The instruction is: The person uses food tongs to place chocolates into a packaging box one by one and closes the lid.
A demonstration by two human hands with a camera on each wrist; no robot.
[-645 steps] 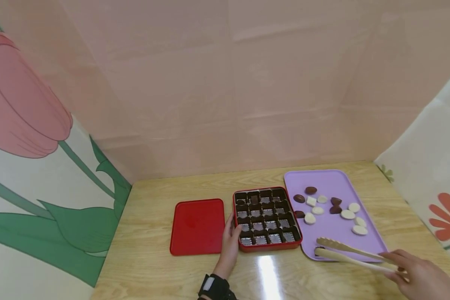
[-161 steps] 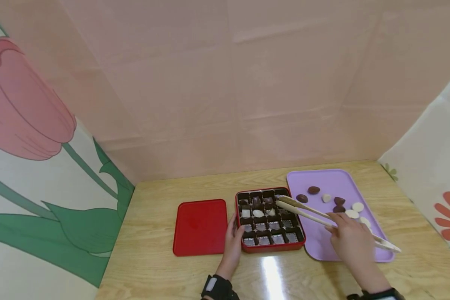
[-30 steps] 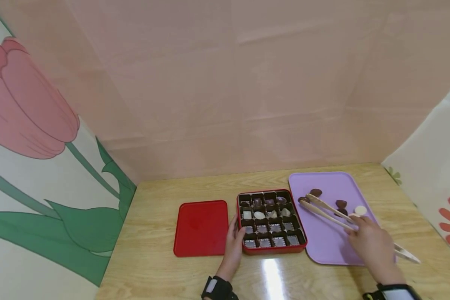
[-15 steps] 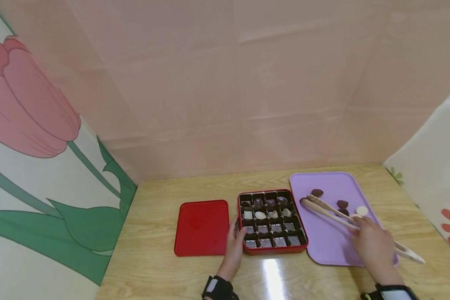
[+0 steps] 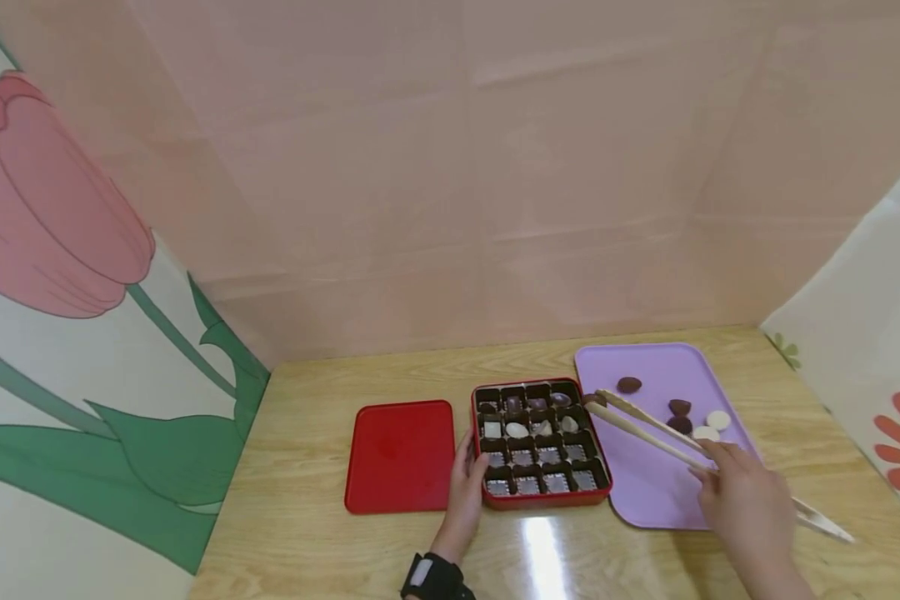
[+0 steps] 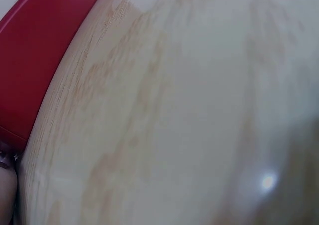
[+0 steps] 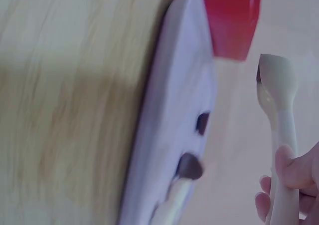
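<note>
The red box (image 5: 547, 501) has a dark divided insert; dark chocolates fill its back row and white ones the second row. The compartments of the front two rows hold no chocolates. My left hand (image 5: 463, 493) holds the box's left side, thumb over the rim. My right hand (image 5: 750, 504) grips pale tongs (image 5: 648, 437) by the handles. Between the tong tips is a dark chocolate (image 5: 592, 401), at the box's right rim. In the right wrist view, the tongs (image 7: 285, 135) pinch a dark piece, seen mostly edge-on.
A purple tray (image 5: 645, 500) adjoins the box on the right. It bears a dark oval chocolate (image 5: 629, 385), two more dark pieces (image 5: 679, 407) and white ones (image 5: 717, 420). To the left lies a flat red lid (image 5: 401, 457) on the wooden table (image 5: 300, 467).
Over about 21 seconds, the box's back two rows have filled and the tray's chocolates have dwindled. In the last half second, the tongs have carried a dark chocolate left from tray to box rim.
</note>
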